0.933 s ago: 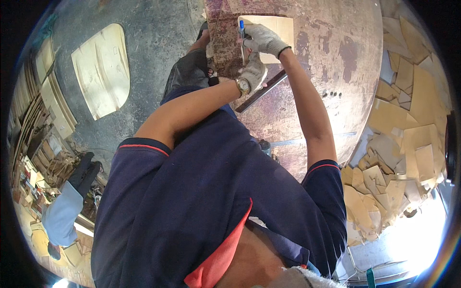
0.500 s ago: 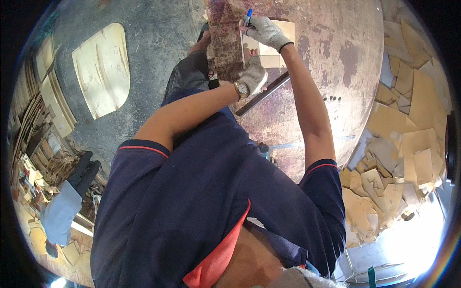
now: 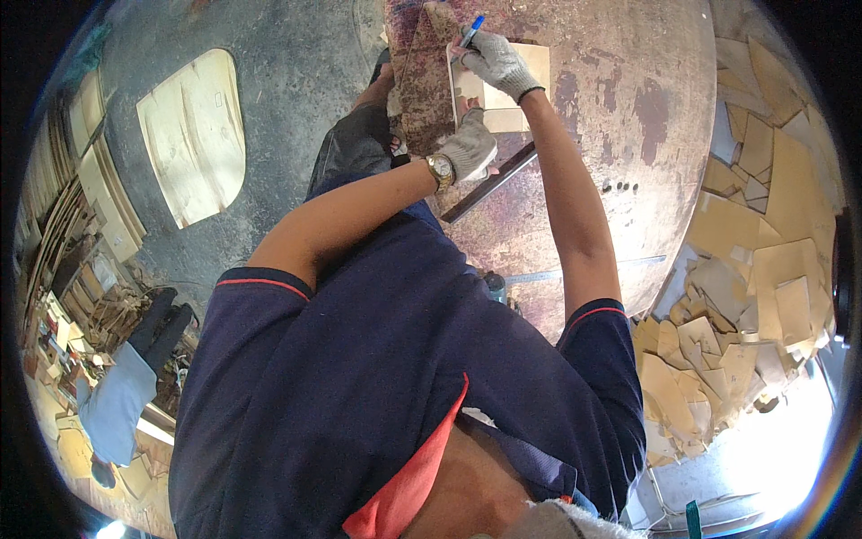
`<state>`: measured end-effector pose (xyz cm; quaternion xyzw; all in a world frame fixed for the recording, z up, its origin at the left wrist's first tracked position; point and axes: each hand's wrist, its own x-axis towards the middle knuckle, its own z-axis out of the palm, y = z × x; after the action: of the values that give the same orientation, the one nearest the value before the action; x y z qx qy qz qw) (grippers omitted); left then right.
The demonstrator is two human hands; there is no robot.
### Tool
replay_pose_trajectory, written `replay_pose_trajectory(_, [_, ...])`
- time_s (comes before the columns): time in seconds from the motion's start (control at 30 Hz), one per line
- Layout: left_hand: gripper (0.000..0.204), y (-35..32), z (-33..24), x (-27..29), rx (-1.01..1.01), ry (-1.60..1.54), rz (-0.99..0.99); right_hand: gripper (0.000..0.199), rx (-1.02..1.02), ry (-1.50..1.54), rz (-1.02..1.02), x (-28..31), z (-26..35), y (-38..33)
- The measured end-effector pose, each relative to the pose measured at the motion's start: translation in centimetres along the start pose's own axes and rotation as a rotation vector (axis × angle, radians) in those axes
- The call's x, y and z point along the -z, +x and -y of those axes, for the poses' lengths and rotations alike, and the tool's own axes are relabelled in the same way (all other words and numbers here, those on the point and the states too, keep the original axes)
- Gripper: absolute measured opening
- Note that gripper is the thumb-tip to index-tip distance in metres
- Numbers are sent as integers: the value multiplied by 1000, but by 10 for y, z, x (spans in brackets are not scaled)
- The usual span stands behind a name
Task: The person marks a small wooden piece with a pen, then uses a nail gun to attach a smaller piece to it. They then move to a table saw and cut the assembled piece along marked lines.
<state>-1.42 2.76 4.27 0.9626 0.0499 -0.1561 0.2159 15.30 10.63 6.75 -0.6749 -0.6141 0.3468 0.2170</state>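
Observation:
A pale flat board (image 3: 507, 94) with tan bands lies on the worn reddish-brown work surface (image 3: 620, 135). My right hand (image 3: 496, 65), in a grey-white knitted glove with bare fingertips, grips a blue-capped pen (image 3: 472, 30) over the board's upper left edge. Below it, my left hand (image 3: 470, 147), gloved the same way and with a watch on its wrist, holds the board by its lower left part. Its bent fingertips rest against the board, and the glove hides some of the grip. Just beside that hand a dark straight bar (image 3: 489, 182) lies slantwise.
A long ruler (image 3: 588, 269) and a bluish container (image 3: 495, 287) lie nearer my body. On the dark floor at left is a large rounded pale panel (image 3: 196, 135). Tan flat sheets (image 3: 718, 350) pile up at right. Another person (image 3: 121, 400) is at lower left, near stacked wood.
My hands stay almost in place, with the pen shifted slightly right and tilted more. The view has shifted a little. The person at lower left has moved an arm.

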Motion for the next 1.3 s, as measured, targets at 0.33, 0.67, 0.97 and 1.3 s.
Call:
replay_pose_trajectory(0.33, [67,-12,5,4,-28,115,-160,34,-65,12,-45,-6,-8,3])
replay_pose_trajectory(0.67, [58,-12,11,2,-83,217,-154,32,-87,164,-159,-4,-7,-12])
replay_pose_trajectory(0.97, [51,-31,20,44,-143,99,-108,34,-287,145,-326,-9,-29,-33])
replay_pose_trajectory(1.3, [25,-38,21,64,-81,66,-71,28,-225,314,-423,-21,-34,-46])
